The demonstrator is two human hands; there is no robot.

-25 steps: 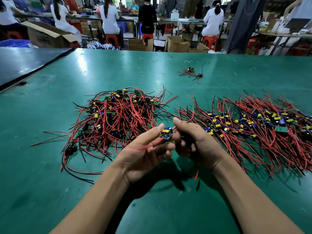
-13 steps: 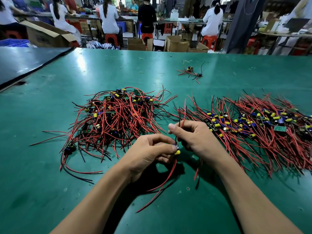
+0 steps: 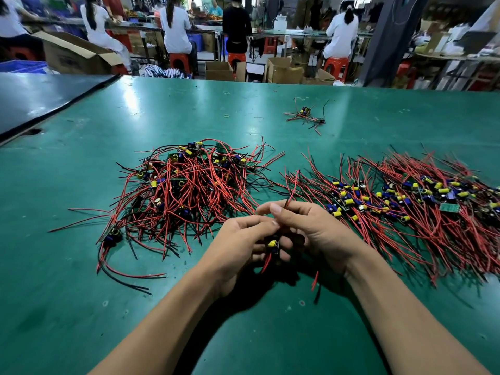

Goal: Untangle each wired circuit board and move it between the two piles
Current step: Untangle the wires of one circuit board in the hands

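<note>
The left hand (image 3: 240, 239) has its fingers curled round one small circuit board (image 3: 273, 244) (its yellow capacitor pokes out), and the right hand (image 3: 316, 228) is pinching one of that board's red wires (image 3: 290, 194) between thumb and forefinger, with the tip sticking up past the fingers. Both hands are properly closed on it. A couple more leads dangle below the hands toward the green table (image 3: 81, 293).

The board sits just off the near right edge of the tangled pile (image 3: 186, 190), lifted off the table and not yet put down anywhere.

Progress-wise, my read: to the right of the tangled pile is the combed pile (image 3: 405, 201), wires fanned out roughly the same way with boards lined up down the middle. It looks like the wider spread of the two, so I'd guess past halfway. The tangled pile is a proper knot though, with plenty of boards buried in it and one trailing off its near left corner. A stray board (image 3: 305, 115) lies well beyond the tangled pile, off to its far right and apart from both heaps. Can't tell if that one counts.
</note>
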